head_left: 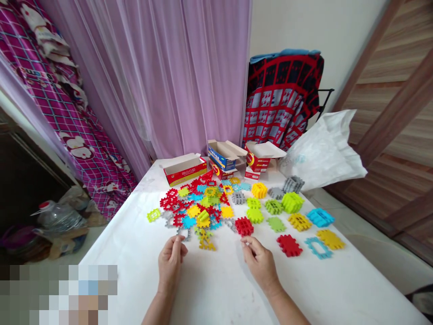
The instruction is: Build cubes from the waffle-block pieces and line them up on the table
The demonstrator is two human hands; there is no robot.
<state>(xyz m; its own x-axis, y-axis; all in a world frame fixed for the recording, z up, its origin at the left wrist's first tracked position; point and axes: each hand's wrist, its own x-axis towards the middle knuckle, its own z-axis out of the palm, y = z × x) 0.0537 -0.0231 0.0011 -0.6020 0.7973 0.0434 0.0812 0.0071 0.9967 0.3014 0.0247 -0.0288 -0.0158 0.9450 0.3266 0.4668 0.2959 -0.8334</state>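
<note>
My left hand point(171, 256) is closed, thumb against the curled fingers, at the near edge of a grey interlocking tile point(183, 232). Whether the fingers grip anything is hidden. My right hand point(260, 258) has its fingers curled in and no object shows in them; its fingertips are just in front of a stack of red tiles point(244, 225). Between and beyond my hands spreads a mixed heap of notched plastic tiles point(203, 198). A yellow notched piece point(207, 246) lies at its near end. A lone lime tile point(153, 215) is at the heap's left.
To the right are sorted tiles: lime stack point(292, 202), blue stack point(320, 217), yellow stack point(299, 221), red tile point(289, 245) and blue frame point(318, 248). Opened boxes, red point(185, 172) and blue point(221, 155), line the back. A white bag point(324, 149) stands at the right edge.
</note>
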